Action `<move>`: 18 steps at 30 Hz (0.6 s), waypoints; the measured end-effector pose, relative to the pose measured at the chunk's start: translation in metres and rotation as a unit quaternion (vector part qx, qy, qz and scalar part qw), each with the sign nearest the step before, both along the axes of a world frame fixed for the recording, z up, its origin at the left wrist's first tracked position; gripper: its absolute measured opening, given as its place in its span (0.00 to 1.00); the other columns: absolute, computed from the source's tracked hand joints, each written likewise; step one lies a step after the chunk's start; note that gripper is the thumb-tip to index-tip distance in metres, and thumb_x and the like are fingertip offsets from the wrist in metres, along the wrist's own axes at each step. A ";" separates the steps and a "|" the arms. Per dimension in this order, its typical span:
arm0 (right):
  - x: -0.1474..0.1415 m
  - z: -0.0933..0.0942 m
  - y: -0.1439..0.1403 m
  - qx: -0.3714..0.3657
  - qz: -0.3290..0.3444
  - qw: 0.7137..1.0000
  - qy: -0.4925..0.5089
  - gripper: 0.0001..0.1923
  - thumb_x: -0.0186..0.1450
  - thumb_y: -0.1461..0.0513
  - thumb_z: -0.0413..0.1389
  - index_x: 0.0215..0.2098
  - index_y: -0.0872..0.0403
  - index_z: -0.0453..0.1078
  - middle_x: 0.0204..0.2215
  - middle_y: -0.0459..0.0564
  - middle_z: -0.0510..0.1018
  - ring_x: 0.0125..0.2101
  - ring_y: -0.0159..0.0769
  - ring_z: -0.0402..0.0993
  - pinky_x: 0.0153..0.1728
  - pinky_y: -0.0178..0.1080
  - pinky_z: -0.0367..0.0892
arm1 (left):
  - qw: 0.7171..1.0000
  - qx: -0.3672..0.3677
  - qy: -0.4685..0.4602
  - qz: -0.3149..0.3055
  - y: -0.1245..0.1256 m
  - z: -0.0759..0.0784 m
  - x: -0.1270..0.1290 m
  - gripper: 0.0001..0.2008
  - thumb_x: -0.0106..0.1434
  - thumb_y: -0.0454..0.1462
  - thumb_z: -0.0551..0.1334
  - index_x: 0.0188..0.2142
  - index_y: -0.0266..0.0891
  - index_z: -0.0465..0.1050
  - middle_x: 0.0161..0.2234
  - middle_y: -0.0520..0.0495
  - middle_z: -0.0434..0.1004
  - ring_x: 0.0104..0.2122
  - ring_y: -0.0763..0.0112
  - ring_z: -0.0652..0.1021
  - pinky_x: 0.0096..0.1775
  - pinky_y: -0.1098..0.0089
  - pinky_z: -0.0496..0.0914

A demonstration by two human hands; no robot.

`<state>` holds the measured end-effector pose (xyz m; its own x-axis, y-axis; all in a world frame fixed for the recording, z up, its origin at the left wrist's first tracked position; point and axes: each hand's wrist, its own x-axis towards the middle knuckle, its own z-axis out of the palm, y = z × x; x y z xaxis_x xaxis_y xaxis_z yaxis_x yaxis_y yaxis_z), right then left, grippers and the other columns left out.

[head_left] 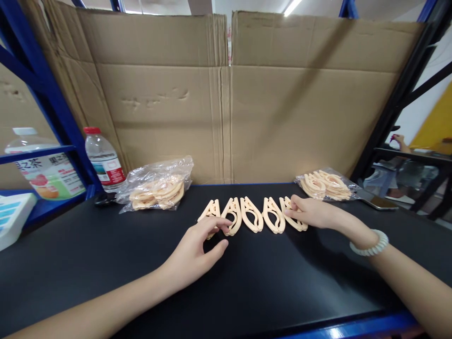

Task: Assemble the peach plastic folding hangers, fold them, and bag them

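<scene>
Several cream plastic folding hangers [252,215], folded up, lie in a row across the middle of the black table. My left hand [197,247] rests over the left end of the row, partly covering the leftmost hanger [211,209]. Its thumb stands apart from the fingers, and the fingertips reach to the second hanger [232,216]. At the right end, my right hand [312,212] has its fingers closed on the rightmost hanger [298,225], hiding part of it. A pale beaded bracelet [370,245] circles my right wrist.
Clear plastic bags of hangers lie at the back left [158,188] and back right [325,183]. A phone [377,201] is beside the right bag. A red-capped water bottle [104,160] stands at the left. Cardboard [318,103] walls off the back. A person's hand [399,140] shows far right.
</scene>
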<state>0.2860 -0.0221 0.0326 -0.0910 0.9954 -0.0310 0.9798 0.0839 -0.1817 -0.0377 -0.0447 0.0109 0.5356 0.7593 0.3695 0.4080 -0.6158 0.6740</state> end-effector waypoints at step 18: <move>-0.074 -0.026 -0.053 0.122 0.118 0.985 -0.028 0.37 0.63 0.38 0.42 0.66 0.40 0.47 0.65 0.59 0.53 0.62 0.65 0.45 0.53 0.70 0.47 | 0.953 0.117 0.281 -0.007 -0.019 -0.007 0.002 0.41 0.59 0.56 0.57 0.67 0.50 0.41 0.68 0.42 0.40 0.65 0.40 0.42 0.58 0.34 0.39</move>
<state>0.2120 -0.0749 0.0062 -0.3262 0.9249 0.1953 0.9356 0.3454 -0.0730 -0.0361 -0.0641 0.0041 0.7082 0.6828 0.1796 0.6544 -0.7303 0.1960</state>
